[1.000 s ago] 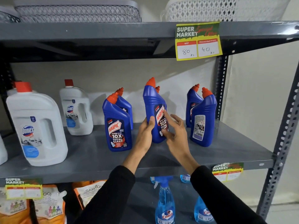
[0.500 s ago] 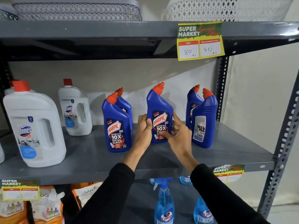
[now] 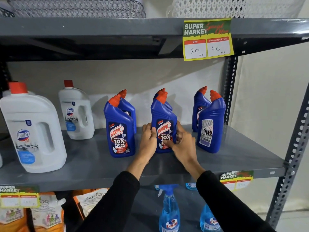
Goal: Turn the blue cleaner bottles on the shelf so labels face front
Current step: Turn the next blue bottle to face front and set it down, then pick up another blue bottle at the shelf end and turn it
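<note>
While both hands grip one [image 3: 163, 118] — six blue bottles.

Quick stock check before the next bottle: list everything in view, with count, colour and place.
Harpic bottles: six, blue with orange caps, middle shelf in three front-and-back pairs; the right front one shows its back label.
Domex bottles: at least two, white with red caps, left on the middle shelf.
Colin spray bottles: at least two, clear blue, lower shelf.
Pouches: several, orange and white, lower left.
Baskets: two, grey and white, top shelf.
Price tags: three, yellow and green, on the shelf edges.
Left hand, right hand: black sleeves, both holding the middle front Harpic bottle.
</note>
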Tool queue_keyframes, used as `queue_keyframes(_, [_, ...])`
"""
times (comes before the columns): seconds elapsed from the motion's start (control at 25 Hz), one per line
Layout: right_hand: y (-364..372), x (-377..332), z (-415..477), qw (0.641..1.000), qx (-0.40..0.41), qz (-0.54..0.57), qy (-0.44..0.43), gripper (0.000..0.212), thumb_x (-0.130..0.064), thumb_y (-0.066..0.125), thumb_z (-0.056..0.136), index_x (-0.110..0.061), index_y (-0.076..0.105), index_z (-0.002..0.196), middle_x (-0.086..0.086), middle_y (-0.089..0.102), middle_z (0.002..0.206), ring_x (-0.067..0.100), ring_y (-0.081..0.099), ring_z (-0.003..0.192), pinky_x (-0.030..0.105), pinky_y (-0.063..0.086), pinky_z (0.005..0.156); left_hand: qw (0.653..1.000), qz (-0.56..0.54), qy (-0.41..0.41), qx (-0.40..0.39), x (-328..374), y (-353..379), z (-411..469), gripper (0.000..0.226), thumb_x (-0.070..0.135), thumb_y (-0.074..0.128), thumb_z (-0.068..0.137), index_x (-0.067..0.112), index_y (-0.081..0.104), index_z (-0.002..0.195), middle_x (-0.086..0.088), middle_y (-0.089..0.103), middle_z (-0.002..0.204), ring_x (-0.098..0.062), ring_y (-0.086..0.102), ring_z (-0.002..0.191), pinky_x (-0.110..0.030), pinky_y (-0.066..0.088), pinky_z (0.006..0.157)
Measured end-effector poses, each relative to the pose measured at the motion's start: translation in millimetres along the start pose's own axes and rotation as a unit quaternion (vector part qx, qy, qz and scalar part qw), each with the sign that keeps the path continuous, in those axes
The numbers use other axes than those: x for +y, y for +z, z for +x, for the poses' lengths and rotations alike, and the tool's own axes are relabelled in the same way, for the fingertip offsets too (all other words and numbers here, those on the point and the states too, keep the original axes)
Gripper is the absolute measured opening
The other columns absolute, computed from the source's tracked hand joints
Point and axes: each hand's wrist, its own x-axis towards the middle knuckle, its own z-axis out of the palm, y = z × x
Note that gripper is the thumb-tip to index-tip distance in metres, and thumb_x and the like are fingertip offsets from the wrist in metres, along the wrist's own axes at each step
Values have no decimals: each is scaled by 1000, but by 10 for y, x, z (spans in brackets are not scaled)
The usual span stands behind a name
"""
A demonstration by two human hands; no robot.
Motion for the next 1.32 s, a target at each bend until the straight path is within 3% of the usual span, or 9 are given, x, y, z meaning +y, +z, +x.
queue_keyframes(0.24, [6,33,3,999,-13,17,31,82,-14,81,79,-24,36,147,-2,66,125,4,64,104,5,51,70,1000,-1,-20,-4,35,-3,-25,28,19,35,105,4,46,125,-16,50,128,-22,57,116,-37,52,96])
queue_keyframes(0.36, [-47,26,-39,1000,-22,-9,17,81,-14,80,79,-23,36,147,-8,64,120,-15,60,95,-5,42,63,1000,11,0,-4,75,-10,-66,34,20,38,104,8,40,135,-12,45,134,-22,54,121,-36,52,96])
queue_keyframes(0.44, [-125,-2,-70,1000,11,-22,-1,78,-16,78,81,-25,36,146,-11,60,121,-20,55,100,-2,43,67,996,48,53,46,92,1,-109,45,21,44,102,13,31,144,-7,40,136,-14,51,120,-23,51,88])
queue_keyframes(0.6, [-381,-49,-43,985,135,-71,-75,67,-20,77,80,-33,43,136,-13,58,122,9,49,115,25,45,94,954,106,226,167,218,143,-198,49,21,50,99,14,32,144,-8,34,140,-5,44,123,-12,45,91])
queue_keyframes(0.76, [-685,-32,27,957,253,-114,-89,64,-22,79,73,-28,47,129,-4,49,120,9,36,107,24,36,89,935,103,336,41,404,518,-185,40,28,46,100,18,39,138,0,40,134,-10,45,124,-23,43,101])
queue_keyframes(0.96, [-965,137,59,952,275,-134,10,77,-21,82,68,-15,42,134,11,44,127,26,39,119,34,36,97,980,37,165,-107,378,1097,-126,42,16,48,100,15,37,140,-3,50,141,-2,48,124,-13,42,100])
queue_keyframes(1.08, [-1068,300,43,970,207,-114,54,82,-24,84,72,-12,36,137,11,41,130,25,38,123,28,36,96,992,-1,21,-124,347,1358,-17,44,14,46,101,12,34,143,-6,48,144,-3,47,117,0,42,78])
queue_keyframes(1.2, [-1136,453,70,984,123,-86,96,75,-24,83,75,-10,39,135,10,48,127,25,50,119,34,46,94,989,-40,-75,-120,265,1528,16,38,23,42,103,12,41,138,-4,58,132,-11,56,113,-9,44,74])
queue_keyframes(1.32, [-1137,552,65,988,63,-59,131,52,-24,77,82,-13,46,122,2,61,110,23,63,100,35,54,80,991,-33,-71,-112,115,1581,-29,34,31,38,103,11,55,125,-6,68,113,-17,65,99,-19,47,74])
